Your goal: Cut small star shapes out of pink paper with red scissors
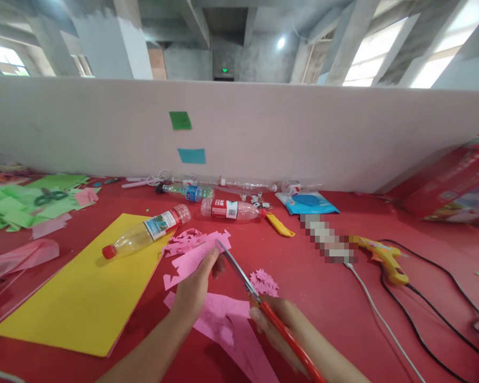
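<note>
Head view: I look from far at two bare hands over a red table (323,298).
Left hand: the left hand (199,279) is closed in a pinch, thumb on top, and it grips a notched pink strip (192,260) above the table.
Right hand: the right hand (289,322) is wrapped around the red handle of the scissors (272,315); the blades point forward, with tips at the strip, near the left thumb. I cannot tell if paper is between the blades.
Cut pieces: one small pink heap (264,282) lies just beside the blades, and another jagged pink pile (186,243) is just beyond the strip.
Progress: I judge that the cutting is partly done. Two heaps are cut and the strip has several notches; its remaining part, and perhaps the larger pink sheet (227,319) beneath the forearms, is not yet cut small.
Yellow sheet: to the left, the yellow sheet (88,298) carries a clear bottle (133,244) lying on its side.
Farther out: a red-labelled bottle (243,210) lies beyond the strip, green paper pieces (10,210) at far left, a yellow glue gun (385,258) at right.
</note>
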`<move>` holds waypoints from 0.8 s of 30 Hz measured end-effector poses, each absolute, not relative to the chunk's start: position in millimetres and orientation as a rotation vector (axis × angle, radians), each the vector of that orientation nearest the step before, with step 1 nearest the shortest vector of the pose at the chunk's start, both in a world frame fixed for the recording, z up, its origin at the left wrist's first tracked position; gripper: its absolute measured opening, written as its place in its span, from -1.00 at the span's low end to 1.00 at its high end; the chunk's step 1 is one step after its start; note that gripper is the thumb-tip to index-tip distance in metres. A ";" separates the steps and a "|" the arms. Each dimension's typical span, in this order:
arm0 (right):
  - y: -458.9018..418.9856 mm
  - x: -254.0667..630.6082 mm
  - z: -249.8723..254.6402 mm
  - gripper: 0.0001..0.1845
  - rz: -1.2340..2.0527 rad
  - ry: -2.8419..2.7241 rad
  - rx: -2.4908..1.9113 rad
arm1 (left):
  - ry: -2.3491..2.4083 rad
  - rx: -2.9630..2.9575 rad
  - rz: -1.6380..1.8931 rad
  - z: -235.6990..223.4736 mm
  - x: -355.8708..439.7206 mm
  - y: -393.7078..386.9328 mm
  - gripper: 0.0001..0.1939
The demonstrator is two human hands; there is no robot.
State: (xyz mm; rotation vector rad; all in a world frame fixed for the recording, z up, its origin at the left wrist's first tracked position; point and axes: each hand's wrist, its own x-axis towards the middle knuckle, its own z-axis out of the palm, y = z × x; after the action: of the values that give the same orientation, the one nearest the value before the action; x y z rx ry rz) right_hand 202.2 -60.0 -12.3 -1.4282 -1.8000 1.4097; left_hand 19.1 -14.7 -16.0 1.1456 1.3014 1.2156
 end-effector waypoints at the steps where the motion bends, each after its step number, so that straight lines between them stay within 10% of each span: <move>1: -58.8 202.8 -13.1 -0.49 1.411 -1.802 -1.422 | 1.300 1.154 1.214 -16.1 19.1 -14.5 -0.59; 18: -42.0 218.4 -5.9 -0.52 1.311 -1.869 -1.575 | 1.145 1.405 2.128 12.3 -19.3 7.3 -0.69; 24: -42.9 221.0 -3.8 -0.47 1.364 -1.899 -1.520 | 1.376 1.605 1.362 20.8 -13.1 4.7 -0.80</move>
State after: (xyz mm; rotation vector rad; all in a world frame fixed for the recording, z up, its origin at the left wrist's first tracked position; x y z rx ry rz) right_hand 221.0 -42.9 -3.8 -1.5205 -1.8985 1.3635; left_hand -13.1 4.7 20.8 1.6045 1.3762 1.3617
